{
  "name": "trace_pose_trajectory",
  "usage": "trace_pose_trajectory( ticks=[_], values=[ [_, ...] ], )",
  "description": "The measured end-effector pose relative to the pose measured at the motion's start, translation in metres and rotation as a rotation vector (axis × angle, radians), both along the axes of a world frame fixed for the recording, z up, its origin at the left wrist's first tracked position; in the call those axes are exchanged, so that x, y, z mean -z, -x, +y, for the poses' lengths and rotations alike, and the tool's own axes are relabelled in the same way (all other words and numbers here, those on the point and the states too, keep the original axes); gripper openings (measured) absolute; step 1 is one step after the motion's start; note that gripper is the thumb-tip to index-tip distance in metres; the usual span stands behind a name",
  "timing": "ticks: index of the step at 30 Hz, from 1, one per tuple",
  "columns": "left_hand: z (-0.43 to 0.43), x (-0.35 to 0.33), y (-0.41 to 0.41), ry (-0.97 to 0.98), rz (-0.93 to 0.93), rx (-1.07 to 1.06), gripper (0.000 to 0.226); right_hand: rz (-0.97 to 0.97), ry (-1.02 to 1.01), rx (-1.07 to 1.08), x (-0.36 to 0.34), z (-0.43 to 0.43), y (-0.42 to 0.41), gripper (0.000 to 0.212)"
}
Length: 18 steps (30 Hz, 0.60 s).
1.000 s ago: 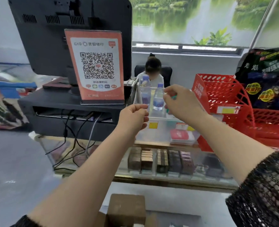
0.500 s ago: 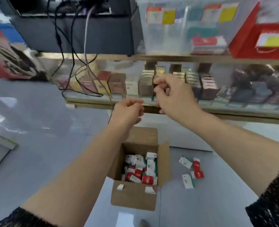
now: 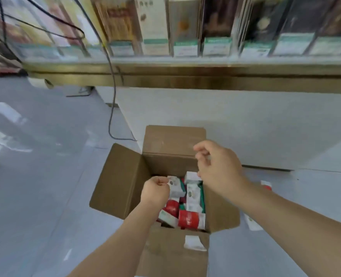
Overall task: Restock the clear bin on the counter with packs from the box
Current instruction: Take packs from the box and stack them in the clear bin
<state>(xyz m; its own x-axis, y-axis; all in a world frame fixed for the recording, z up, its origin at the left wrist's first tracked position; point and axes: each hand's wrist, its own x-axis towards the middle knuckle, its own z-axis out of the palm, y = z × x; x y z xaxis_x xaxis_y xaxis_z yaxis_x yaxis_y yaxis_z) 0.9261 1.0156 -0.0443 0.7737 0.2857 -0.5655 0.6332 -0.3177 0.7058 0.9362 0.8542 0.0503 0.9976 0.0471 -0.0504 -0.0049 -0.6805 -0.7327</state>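
Packs [image 3: 192,196] lie jumbled in the open box [image 3: 123,176] on the floor [image 3: 35,196], the white ones lengthwise near-to-far. The left grip [image 3: 155,189], curled tight, is the nearer, just left of them; whether it holds anything I cannot tell. The right grip [image 3: 219,168], loosely curled and empty, hovers over the box's far-right corner. The clear bin is out of view.

The pale grey tiled floor [image 3: 35,176] carries an open cardboard box [image 3: 121,180], its flaps spread, standing against the foot of the white counter [image 3: 245,126]. Just right of the box two loose packs [image 3: 266,184] lie on the tiles. Left of the box's back flap a black cable [image 3: 110,120] trails down onto the floor.
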Motion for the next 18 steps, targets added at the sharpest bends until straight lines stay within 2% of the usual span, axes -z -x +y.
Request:
trace_pose_trajectory(
  ticks=[4, 8, 12, 15, 18],
  values=[
    [-0.010, 0.066, -0.030, -0.195, -0.026, 0.256, 0.037, 0.058, -0.018, 0.015, 0.051, 0.002, -0.026, 0.023],
    [-0.032, 0.125, -0.062, -0.485, -0.135, 0.669, 0.046, 0.082, -0.013, 0.012, 0.089, 0.004, -0.049, 0.024],
    [-0.045, 0.194, -0.088, -0.681, -0.090, 1.006, 0.059, 0.113, 0.051, -0.024, 0.116, 0.005, -0.061, 0.027],
    [-0.050, 0.222, -0.098, -0.696, -0.051, 1.068, 0.066, 0.145, 0.041, -0.042, 0.127, 0.006, -0.066, 0.028],
    [-0.052, 0.235, -0.102, -0.693, -0.123, 0.984, 0.064, 0.157, 0.062, -0.046, 0.136, 0.009, -0.071, 0.028]
  ],
)
